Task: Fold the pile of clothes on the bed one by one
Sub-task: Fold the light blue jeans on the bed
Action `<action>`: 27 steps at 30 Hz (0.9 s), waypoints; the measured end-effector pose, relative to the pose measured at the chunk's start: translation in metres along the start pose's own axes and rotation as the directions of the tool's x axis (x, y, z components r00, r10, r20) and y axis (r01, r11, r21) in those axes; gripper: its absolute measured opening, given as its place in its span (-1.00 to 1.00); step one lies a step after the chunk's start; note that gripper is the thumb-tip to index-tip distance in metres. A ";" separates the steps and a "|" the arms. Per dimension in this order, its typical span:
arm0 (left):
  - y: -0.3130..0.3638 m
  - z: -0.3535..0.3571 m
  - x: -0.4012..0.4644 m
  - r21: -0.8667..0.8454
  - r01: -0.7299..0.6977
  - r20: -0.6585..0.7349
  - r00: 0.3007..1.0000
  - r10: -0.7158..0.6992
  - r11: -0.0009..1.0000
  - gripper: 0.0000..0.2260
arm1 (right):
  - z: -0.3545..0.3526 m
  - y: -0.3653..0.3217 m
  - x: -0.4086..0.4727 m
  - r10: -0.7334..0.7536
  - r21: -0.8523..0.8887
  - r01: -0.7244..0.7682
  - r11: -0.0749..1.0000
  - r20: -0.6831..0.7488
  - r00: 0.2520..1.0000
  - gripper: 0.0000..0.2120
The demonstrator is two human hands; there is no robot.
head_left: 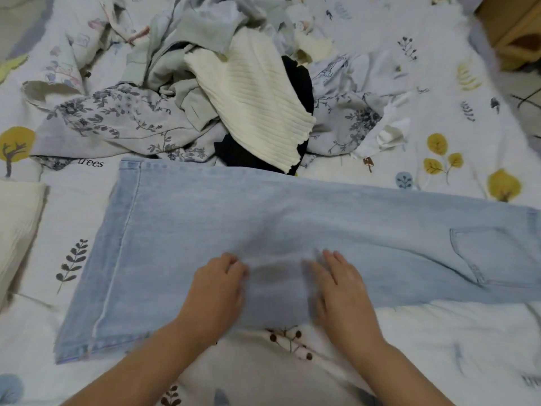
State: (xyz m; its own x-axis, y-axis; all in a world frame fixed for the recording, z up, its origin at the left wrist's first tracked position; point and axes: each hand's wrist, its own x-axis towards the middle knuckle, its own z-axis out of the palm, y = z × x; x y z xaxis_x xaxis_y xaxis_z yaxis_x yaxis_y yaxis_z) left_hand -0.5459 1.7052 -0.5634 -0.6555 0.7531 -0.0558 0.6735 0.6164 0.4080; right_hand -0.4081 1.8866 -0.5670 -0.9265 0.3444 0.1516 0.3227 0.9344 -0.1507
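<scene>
In front of the unfolded pile [205, 92] on the bed [439, 68], pale jeans [292, 215] lie flat and lengthwise. The left hand [216, 291], fingers slightly curled, and the flat right hand [342, 288] press them, gripping nothing. Most folding seems left.

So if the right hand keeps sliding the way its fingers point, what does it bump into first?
The right hand lies flat on the jeans, fingers pointing up and away. It would probably cross more denim, then meet the cream ribbed top at the pile's edge, though depth is hard to judge.
</scene>
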 end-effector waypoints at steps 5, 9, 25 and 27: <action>0.075 0.041 0.005 -0.006 -0.230 0.137 0.964 0.229 0.973 -0.63 | -0.029 0.090 -0.024 0.206 -0.196 -0.192 0.962 0.054 0.977 -0.34; 0.098 0.076 0.010 0.070 -0.255 0.193 0.952 0.238 0.964 -0.42 | -0.033 0.148 -0.050 0.314 -0.320 -0.269 0.908 0.098 0.944 -0.52; 0.091 0.063 0.040 0.239 -0.325 0.125 0.945 0.303 0.915 -0.05 | -0.017 0.246 -0.045 0.180 -0.351 -0.140 0.926 0.083 0.980 -0.56; 0.088 0.050 0.044 0.226 -0.355 0.178 0.931 0.320 0.907 -0.09 | -0.026 0.253 -0.040 0.136 -0.358 -0.096 0.929 0.089 0.987 -0.68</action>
State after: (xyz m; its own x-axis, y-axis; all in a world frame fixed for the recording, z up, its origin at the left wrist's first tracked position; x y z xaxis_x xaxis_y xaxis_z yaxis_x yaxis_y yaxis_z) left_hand -0.4978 1.8040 -0.5757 -0.3338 0.9390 -0.0832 0.9209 0.3436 0.1839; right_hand -0.2848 2.1115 -0.5855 -0.8873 0.4592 0.0423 0.4581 0.8673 0.1947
